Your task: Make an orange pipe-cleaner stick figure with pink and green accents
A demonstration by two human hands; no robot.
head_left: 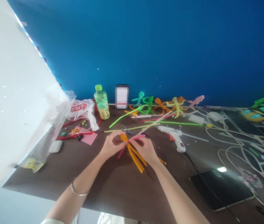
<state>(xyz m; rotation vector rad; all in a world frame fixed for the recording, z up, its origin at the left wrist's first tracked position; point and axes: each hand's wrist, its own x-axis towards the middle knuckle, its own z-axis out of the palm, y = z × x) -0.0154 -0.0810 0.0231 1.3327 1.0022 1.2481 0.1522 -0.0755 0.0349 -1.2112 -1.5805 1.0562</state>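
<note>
Between my two hands is a bundle of orange pipe cleaners (135, 160), wound into a lump at the top, with several loose ends hanging toward me. My left hand (112, 145) pinches the bundle near that lump. In the fingers of my right hand (144, 149) is a pink pipe cleaner (138, 137) that crosses the bundle; a red-pink end pokes out below my left fingers. Just behind my hands lie scissors (128, 130), partly hidden. More loose pipe cleaners, among them a green one (174, 123), lie beyond them.
A white glue gun (175, 136) lies at right, its cord running past a black tablet (221, 188). White cables (229, 149) tangle at far right. Pipe-cleaner figures (162, 105) line the blue wall, beside a phone (122, 96) and a green-capped bottle (101, 102). Plastic bags (82, 109) sit left.
</note>
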